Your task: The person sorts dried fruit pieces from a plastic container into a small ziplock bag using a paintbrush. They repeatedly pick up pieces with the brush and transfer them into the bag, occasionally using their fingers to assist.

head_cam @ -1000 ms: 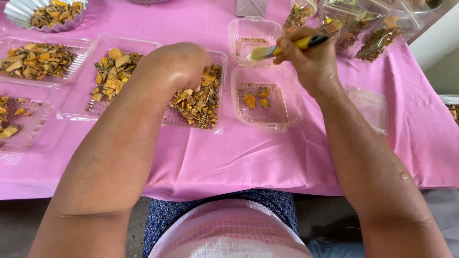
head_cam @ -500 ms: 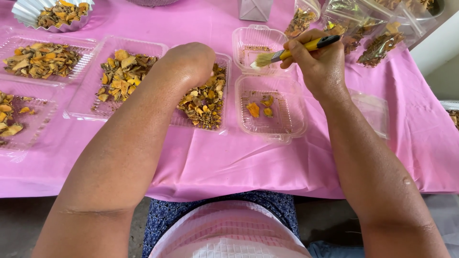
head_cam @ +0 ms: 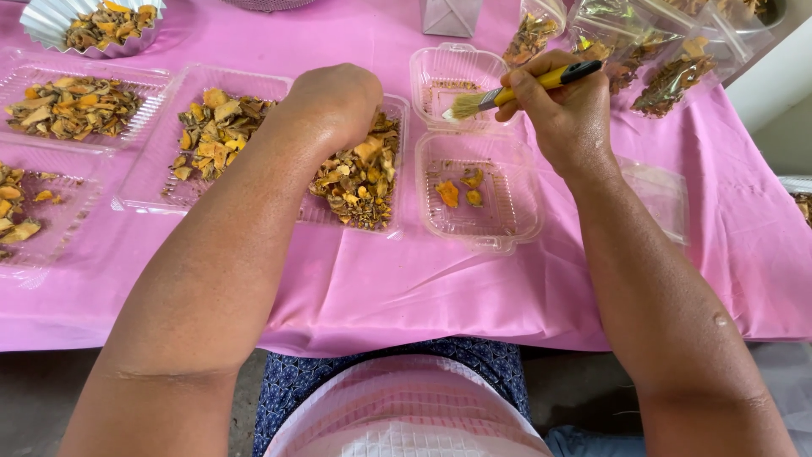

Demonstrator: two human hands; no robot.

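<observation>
Over clamshell (head_cam: pixel 474 182), right hand (head_cam: pixel 562 114) holds brush (head_cam: pixel 516 91) unchanged; left hand (head_cam: pixel 334 101) still on chips (head_cam: pixel 359 178).

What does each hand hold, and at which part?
The right hand holds a small brush by its yellow handle, bristles pointing left. The left hand rests in the dried orange pieces; whether it grips any cannot be told.

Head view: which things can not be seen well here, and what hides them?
- Left hand: its fingers are curled down into the tray of dried pieces; whether they hold a piece is hidden by the hand itself.
- Brush: the middle of the handle is covered by the right hand.
- Foil cup and the bags: cut off by the top edge.
</observation>
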